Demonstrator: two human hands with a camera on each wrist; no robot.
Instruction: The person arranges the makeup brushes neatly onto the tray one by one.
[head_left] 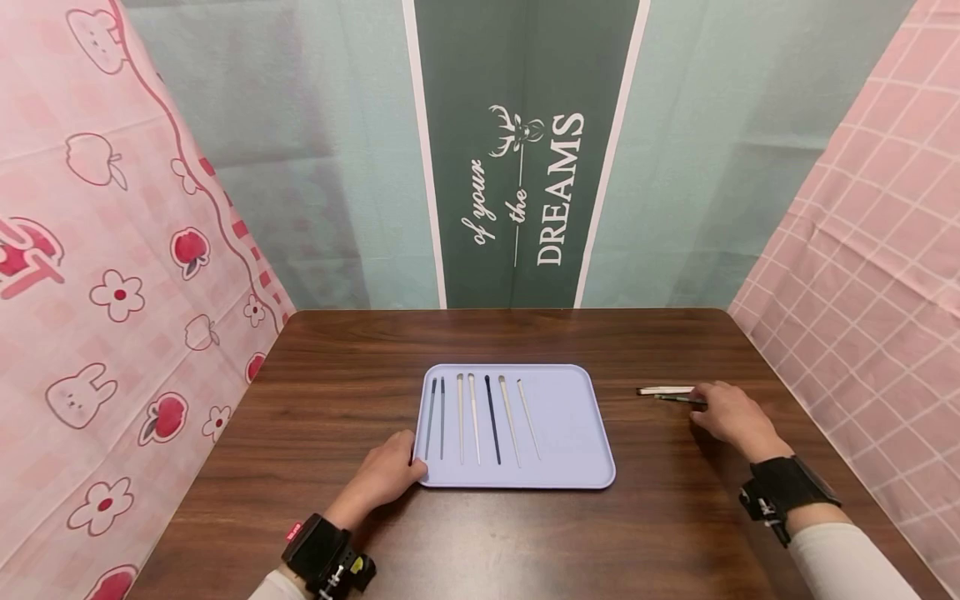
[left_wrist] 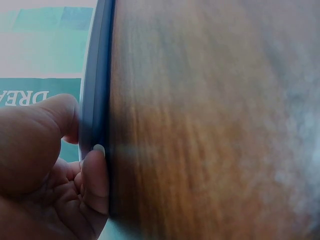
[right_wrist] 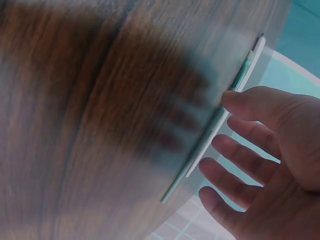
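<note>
My left hand grips the near left corner of a pale lilac tray, and in the left wrist view its thumb and fingers lie on either side of the tray's rim. Several slim brushes lie side by side in the tray, among them a dark brush; their heads point away from me. To the right, my right hand is over a white-handled brush and a dark green brush on the table. In the right wrist view its fingers are loosely spread, with the thumb tip at the green brush.
The brown wooden table has its far edge against a green curtain with white lettering. A pink patterned cloth hangs at the left, and a pink checked cloth at the right.
</note>
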